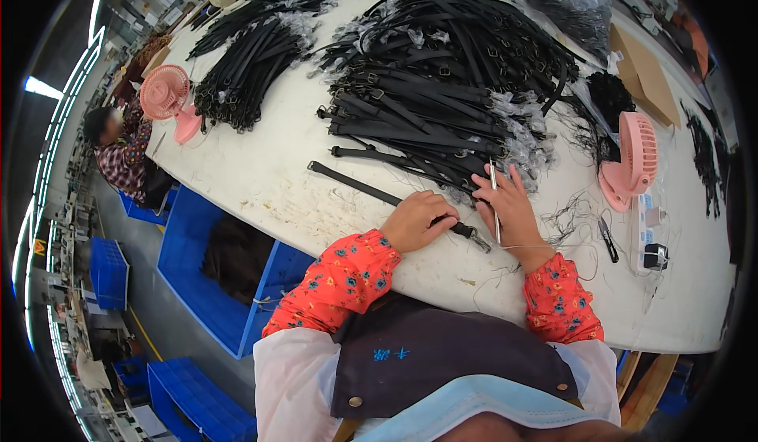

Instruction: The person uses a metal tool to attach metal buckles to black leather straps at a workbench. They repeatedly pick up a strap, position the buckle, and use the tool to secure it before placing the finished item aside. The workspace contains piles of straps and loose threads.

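My left hand point(421, 221) is closed on a black belt point(355, 181) lying slantwise on the white table, its fingers near the buckle end. The metal buckle point(478, 240) sticks out to the right of those fingers. In my right hand point(511, 207) is a slim silver tool shaped like a pen point(495, 181), held upright between thumb and fingers; its exact kind cannot be made out. The tool's lower end is close to the buckle. Just beyond both hands lies a large heap of black belts point(418, 114), many with clear plastic around their buckles.
A pink fan point(638, 154) stands at the right, near a black-handled cutter point(608, 240) and a power strip point(647, 213). Another pink fan point(167, 94) and more belts point(245, 75) are at the left. Loose threads lie on the table point(276, 197). Blue bins point(185, 240) stand below; a person sits far left.
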Demonstrator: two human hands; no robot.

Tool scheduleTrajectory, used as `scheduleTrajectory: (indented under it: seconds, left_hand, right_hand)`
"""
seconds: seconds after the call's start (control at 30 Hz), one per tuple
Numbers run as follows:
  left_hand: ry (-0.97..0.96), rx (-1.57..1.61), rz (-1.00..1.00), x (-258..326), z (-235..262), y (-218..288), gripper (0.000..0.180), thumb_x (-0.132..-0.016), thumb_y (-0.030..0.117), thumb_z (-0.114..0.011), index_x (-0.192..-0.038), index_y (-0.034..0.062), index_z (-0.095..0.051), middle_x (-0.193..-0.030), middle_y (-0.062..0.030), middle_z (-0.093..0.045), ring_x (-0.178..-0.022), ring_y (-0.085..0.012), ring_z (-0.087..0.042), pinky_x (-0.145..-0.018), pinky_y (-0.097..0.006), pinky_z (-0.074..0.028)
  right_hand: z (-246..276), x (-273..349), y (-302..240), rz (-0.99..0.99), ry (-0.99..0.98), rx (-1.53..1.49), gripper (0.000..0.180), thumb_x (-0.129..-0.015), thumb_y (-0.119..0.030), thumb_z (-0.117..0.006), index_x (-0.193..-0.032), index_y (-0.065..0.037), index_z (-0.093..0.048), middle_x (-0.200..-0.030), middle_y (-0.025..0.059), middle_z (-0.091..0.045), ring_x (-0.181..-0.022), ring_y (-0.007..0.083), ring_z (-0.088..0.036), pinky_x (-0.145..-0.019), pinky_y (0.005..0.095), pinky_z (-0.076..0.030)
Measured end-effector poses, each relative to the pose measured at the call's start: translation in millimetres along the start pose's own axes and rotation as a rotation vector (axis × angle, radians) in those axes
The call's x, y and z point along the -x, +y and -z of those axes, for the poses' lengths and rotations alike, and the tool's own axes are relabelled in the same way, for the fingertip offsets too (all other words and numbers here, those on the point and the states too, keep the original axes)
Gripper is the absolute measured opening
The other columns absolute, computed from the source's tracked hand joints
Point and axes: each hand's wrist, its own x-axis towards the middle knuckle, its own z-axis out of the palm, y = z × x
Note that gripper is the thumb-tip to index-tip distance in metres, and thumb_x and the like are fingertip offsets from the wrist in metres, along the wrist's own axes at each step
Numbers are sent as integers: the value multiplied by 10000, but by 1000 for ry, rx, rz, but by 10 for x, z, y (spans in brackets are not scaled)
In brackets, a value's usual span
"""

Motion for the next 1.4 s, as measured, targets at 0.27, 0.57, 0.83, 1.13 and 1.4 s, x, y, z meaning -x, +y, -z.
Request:
scheduleTrajectory:
  seconds: [0.27, 0.57, 0.83, 1.13, 1.4]
  left_hand:
    - [-89, 120, -99, -110, 87, -209, 122, -953, 187, -668, -972, 74, -713, -866, -52, -647, -865, -274, -585, -824, -389, -461]
    - [-78, 221, -186, -169, 32, -316, 112, -944, 179, -661, -981, 80, -697, -897, -62, -642, -889, -287, -588, -823, -406, -474]
    - [-80, 235, -201, -107, 73, -361, 117, -917, 157, -678, -999, 74, -684, -938, -75, -655, -922, -307, -595, -853, -416, -480]
    - [-83, 273, -203, -118, 41, -400, 126, -902, 146, -687, -1006, 74, -685, -968, -88, -671, -950, -317, -604, -871, -419, -485]
    - [-125, 248, -154, -169, 100, -401, 130, -945, 167, -661, -1026, 77, -708, -960, -82, -693, -944, -306, -622, -864, -410, -494]
  right_hand:
    - [-10, -43, -50, -39, -17, 70, 256, -865, 8, -693, -1075, -95, -589, -1300, 73, -697, -1337, 339, -548, -1204, 600, -280]
    - [-29, -82, -169, -93, -22, 288, 250, -806, 27, -689, -1018, -80, -610, -1292, 69, -700, -1327, 344, -564, -1178, 596, -346]
    - [-80, -132, -254, -114, -13, 375, 270, -788, 22, -702, -1017, -84, -607, -1268, 53, -707, -1310, 359, -568, -1163, 582, -377]
    - [-67, -153, -320, -138, -19, 445, 233, -796, -9, -703, -1003, -80, -625, -1257, 36, -711, -1294, 338, -581, -1156, 550, -394]
    - [-98, -121, -233, -100, 47, 391, 214, -809, -26, -698, -1007, -78, -635, -1240, 42, -720, -1287, 334, -588, -1146, 545, -395]
